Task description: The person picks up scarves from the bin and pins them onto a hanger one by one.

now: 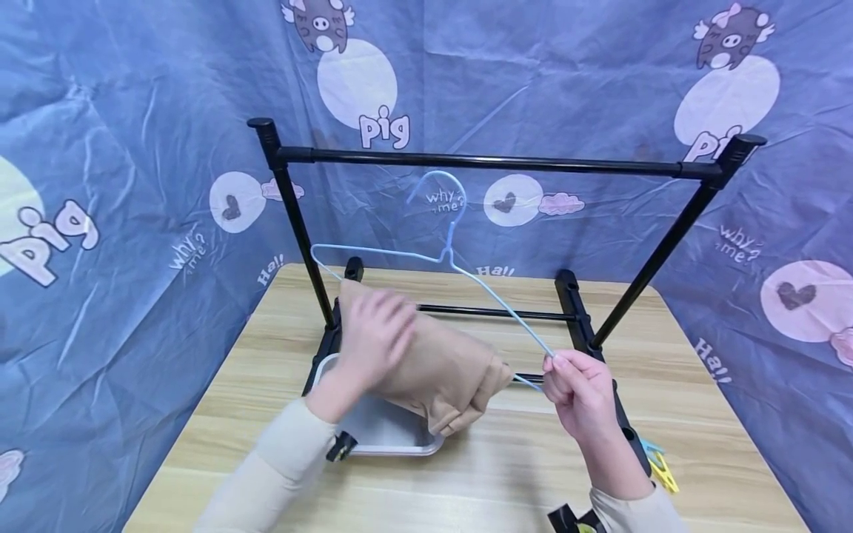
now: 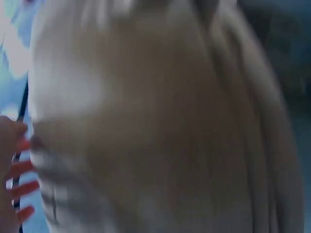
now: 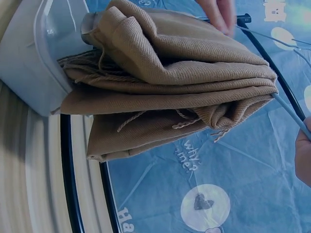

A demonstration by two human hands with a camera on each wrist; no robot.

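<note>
A tan fringed scarf, folded in several layers, hangs over the bottom bar of a light blue clothes hanger. My right hand grips the hanger at its right corner. My left hand is over the scarf's left upper part, blurred; in the left wrist view its fingers are spread beside the cloth. Twisted fringe and stacked folds of the scarf show in the right wrist view. The hanger's hook stands free, in front of the rack's top bar in the head view.
A black garment rack stands on the wooden table. Below the scarf sits a pale plastic bin. Yellow and blue clips lie by the rack's right foot. A blue printed curtain surrounds the table.
</note>
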